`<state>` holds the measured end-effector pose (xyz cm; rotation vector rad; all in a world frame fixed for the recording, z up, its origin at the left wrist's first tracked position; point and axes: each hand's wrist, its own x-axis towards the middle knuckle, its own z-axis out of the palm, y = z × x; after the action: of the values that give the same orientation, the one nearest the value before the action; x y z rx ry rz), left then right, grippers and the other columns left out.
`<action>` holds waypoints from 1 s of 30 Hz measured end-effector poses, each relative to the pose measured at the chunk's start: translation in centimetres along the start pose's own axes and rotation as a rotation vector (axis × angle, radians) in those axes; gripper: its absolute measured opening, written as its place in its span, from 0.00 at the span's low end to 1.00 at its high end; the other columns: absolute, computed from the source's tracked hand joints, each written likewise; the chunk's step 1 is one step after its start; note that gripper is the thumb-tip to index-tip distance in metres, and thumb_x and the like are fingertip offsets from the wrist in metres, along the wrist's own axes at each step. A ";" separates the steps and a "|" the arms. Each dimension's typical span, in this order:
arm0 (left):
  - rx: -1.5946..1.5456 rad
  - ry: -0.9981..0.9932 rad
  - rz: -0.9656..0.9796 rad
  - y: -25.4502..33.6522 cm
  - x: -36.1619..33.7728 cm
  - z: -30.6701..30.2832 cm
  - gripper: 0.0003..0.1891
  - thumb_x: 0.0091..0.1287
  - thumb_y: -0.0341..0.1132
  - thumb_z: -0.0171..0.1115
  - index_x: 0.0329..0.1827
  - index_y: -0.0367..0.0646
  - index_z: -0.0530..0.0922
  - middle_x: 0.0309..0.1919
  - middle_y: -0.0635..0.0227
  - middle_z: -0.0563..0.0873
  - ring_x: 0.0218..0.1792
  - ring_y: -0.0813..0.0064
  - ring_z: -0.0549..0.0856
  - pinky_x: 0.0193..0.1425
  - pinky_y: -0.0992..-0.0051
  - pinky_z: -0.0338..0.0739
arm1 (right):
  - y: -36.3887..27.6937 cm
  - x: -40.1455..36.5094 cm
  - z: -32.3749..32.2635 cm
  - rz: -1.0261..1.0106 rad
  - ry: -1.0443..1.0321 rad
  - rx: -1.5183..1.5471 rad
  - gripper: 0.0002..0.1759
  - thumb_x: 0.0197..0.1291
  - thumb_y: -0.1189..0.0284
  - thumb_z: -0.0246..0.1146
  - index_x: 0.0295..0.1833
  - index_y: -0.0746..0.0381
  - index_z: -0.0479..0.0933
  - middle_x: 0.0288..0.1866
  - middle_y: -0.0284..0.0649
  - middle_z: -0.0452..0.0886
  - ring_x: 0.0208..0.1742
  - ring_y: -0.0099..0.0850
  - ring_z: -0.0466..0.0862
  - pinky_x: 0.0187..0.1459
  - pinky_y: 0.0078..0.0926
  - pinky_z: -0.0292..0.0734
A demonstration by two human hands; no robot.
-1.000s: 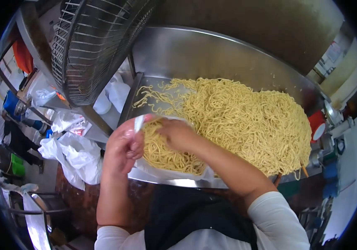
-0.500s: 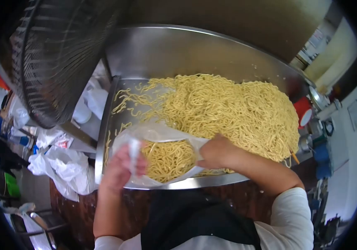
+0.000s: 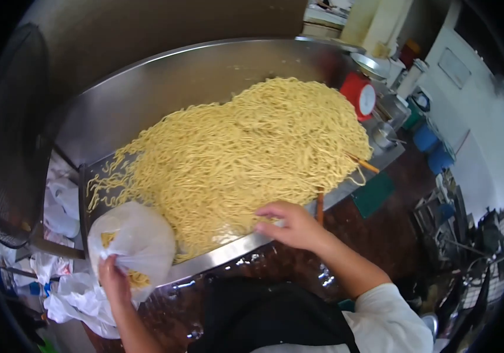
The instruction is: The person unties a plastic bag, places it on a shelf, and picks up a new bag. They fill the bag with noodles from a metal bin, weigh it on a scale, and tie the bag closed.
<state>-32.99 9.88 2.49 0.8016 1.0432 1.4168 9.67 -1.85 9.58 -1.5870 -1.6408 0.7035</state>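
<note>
A large heap of yellow noodles point(image 3: 240, 153) covers most of the metal tray point(image 3: 222, 256). At the tray's front left corner, my left hand point(image 3: 115, 281) grips a translucent plastic bag point(image 3: 140, 232) by its gathered side. Yellow noodles show inside the bag through two gaps. My right hand point(image 3: 290, 225) is apart from the bag, over the tray's front rim beside the heap. Its thumb and fingers are spread, with noodles visible behind them.
A dark fan point(image 3: 11, 141) stands at the left above white plastic bags point(image 3: 81, 300). Right of the heap is a red dial scale point(image 3: 357, 97). Wooden sticks point(image 3: 362, 163) poke out of the noodles there. Blue buckets point(image 3: 434, 147) stand further right.
My right hand has let go of the bag's rim and moved away. The bag, held in my left hand, has shifted left and its mouth has gathered in. The view has turned right.
</note>
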 end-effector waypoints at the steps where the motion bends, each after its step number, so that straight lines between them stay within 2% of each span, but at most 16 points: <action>1: 0.231 0.078 0.045 0.5 -1.1 1.2 0.07 0.69 0.33 0.56 0.43 0.39 0.77 0.41 0.65 0.83 0.45 0.70 0.82 0.58 0.67 0.75 | 3.3 -3.3 -2.1 0.095 0.042 0.128 0.17 0.61 0.64 0.69 0.51 0.64 0.81 0.44 0.40 0.85 0.45 0.28 0.83 0.47 0.26 0.78; 2: 0.465 0.160 0.095 1.0 -1.6 1.9 0.06 0.69 0.33 0.56 0.38 0.41 0.77 0.36 0.66 0.83 0.40 0.71 0.81 0.54 0.68 0.76 | 5.9 -6.4 -4.1 0.189 0.081 0.263 0.16 0.62 0.66 0.69 0.51 0.64 0.81 0.43 0.37 0.85 0.44 0.23 0.82 0.46 0.22 0.77; 3: 0.481 0.148 0.106 0.7 -1.7 2.3 0.06 0.69 0.33 0.56 0.38 0.41 0.77 0.36 0.66 0.83 0.40 0.71 0.81 0.54 0.68 0.76 | 7.4 -9.2 -6.5 0.261 0.109 0.286 0.15 0.62 0.68 0.69 0.51 0.64 0.81 0.43 0.35 0.85 0.43 0.20 0.81 0.45 0.20 0.77; 5: -0.084 0.052 0.041 -0.1 -1.3 2.4 0.10 0.70 0.35 0.57 0.29 0.45 0.72 0.25 0.70 0.77 0.31 0.75 0.76 0.44 0.71 0.75 | 10.3 -14.4 -10.8 0.379 0.168 0.351 0.14 0.62 0.69 0.69 0.51 0.64 0.81 0.41 0.32 0.85 0.41 0.17 0.81 0.43 0.18 0.77; 8: -0.134 0.067 0.083 -0.9 -1.0 4.2 0.13 0.70 0.36 0.57 0.26 0.49 0.67 0.19 0.74 0.69 0.24 0.78 0.71 0.35 0.71 0.73 | 13.8 -20.0 -16.5 0.477 0.258 0.450 0.13 0.63 0.70 0.68 0.50 0.64 0.81 0.39 0.30 0.85 0.39 0.15 0.80 0.41 0.16 0.76; 9: -0.071 0.184 0.109 -1.6 -0.7 5.1 0.12 0.70 0.36 0.57 0.26 0.49 0.68 0.19 0.77 0.66 0.20 0.81 0.66 0.28 0.71 0.71 | 14.2 -20.8 -18.3 0.481 0.277 0.472 0.13 0.63 0.69 0.68 0.50 0.64 0.81 0.40 0.31 0.84 0.39 0.15 0.79 0.42 0.17 0.76; 13: 0.081 0.279 0.122 -2.1 -0.8 9.0 0.11 0.69 0.39 0.57 0.27 0.49 0.70 0.16 0.79 0.66 0.15 0.82 0.63 0.20 0.76 0.65 | 17.3 -20.8 -23.8 0.427 0.265 0.503 0.14 0.63 0.69 0.68 0.50 0.65 0.81 0.40 0.32 0.83 0.39 0.16 0.79 0.43 0.17 0.76; 16: 0.124 0.191 0.037 2.5 1.0 10.9 0.12 0.69 0.42 0.56 0.29 0.49 0.71 0.13 0.81 0.63 0.11 0.84 0.59 0.16 0.78 0.62 | 19.7 -18.7 -25.7 0.436 0.263 0.539 0.14 0.63 0.69 0.68 0.51 0.65 0.81 0.39 0.30 0.83 0.40 0.16 0.78 0.44 0.17 0.76; 18: 0.109 0.260 0.147 5.5 -0.1 16.5 0.14 0.70 0.46 0.54 0.31 0.47 0.73 0.11 0.82 0.61 0.08 0.86 0.56 0.12 0.80 0.56 | 22.1 -17.2 -26.0 0.433 0.164 0.515 0.13 0.65 0.71 0.66 0.52 0.65 0.79 0.41 0.33 0.85 0.43 0.19 0.82 0.47 0.19 0.78; 22: 0.161 -0.249 0.185 11.5 -4.4 25.7 0.15 0.75 0.45 0.50 0.34 0.44 0.73 0.11 0.82 0.61 0.09 0.89 0.56 0.11 0.83 0.50 | 23.2 -13.1 -28.1 0.367 -0.070 0.609 0.14 0.67 0.72 0.64 0.54 0.66 0.78 0.45 0.38 0.85 0.46 0.22 0.83 0.50 0.22 0.79; 24: 0.090 -0.361 0.308 14.1 -6.3 30.7 0.15 0.77 0.42 0.48 0.39 0.41 0.74 0.12 0.81 0.61 0.09 0.89 0.57 0.11 0.83 0.52 | 22.7 -9.8 -28.4 0.403 -0.098 0.714 0.15 0.65 0.70 0.65 0.53 0.66 0.79 0.45 0.38 0.84 0.46 0.24 0.83 0.50 0.23 0.78; 25: 0.073 -0.306 0.339 15.0 -7.7 34.1 0.15 0.77 0.42 0.47 0.41 0.39 0.74 0.12 0.81 0.62 0.09 0.89 0.58 0.11 0.83 0.54 | 23.2 -8.3 -27.6 0.273 -0.139 0.653 0.17 0.66 0.69 0.65 0.56 0.66 0.78 0.47 0.40 0.84 0.48 0.25 0.83 0.50 0.24 0.79; 26: 0.054 -0.250 0.370 15.7 -8.7 37.0 0.15 0.78 0.42 0.46 0.44 0.37 0.75 0.13 0.80 0.63 0.09 0.89 0.59 0.10 0.83 0.55 | 22.7 -6.8 -27.0 0.271 -0.270 0.781 0.21 0.65 0.68 0.65 0.61 0.64 0.74 0.49 0.42 0.84 0.49 0.26 0.83 0.51 0.26 0.79; 27: 0.086 -0.479 0.402 16.1 -8.4 38.2 0.16 0.79 0.40 0.44 0.52 0.35 0.73 0.14 0.79 0.64 0.08 0.89 0.60 0.11 0.85 0.57 | 22.0 -5.6 -26.4 0.224 -0.410 0.872 0.27 0.67 0.65 0.64 0.68 0.63 0.68 0.51 0.42 0.84 0.49 0.27 0.83 0.51 0.26 0.79; 28: 0.083 -0.472 0.417 16.1 -9.2 41.1 0.16 0.79 0.40 0.44 0.52 0.35 0.73 0.14 0.79 0.64 0.08 0.89 0.60 0.11 0.85 0.57 | 21.0 -4.6 -26.4 0.257 -0.571 0.923 0.30 0.70 0.61 0.60 0.72 0.61 0.63 0.54 0.43 0.83 0.48 0.27 0.84 0.51 0.26 0.78; 30: 0.079 -0.676 0.423 14.8 -12.9 49.3 0.17 0.79 0.40 0.40 0.56 0.33 0.70 0.14 0.77 0.65 0.08 0.85 0.60 0.12 0.83 0.60 | 20.1 -3.4 -26.7 0.217 -0.741 1.090 0.42 0.67 0.50 0.61 0.77 0.57 0.52 0.64 0.43 0.76 0.57 0.31 0.80 0.54 0.28 0.77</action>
<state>8.12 5.01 35.77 1.4930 0.4177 1.2950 42.92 -6.30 8.48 -0.6968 -1.1043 2.0357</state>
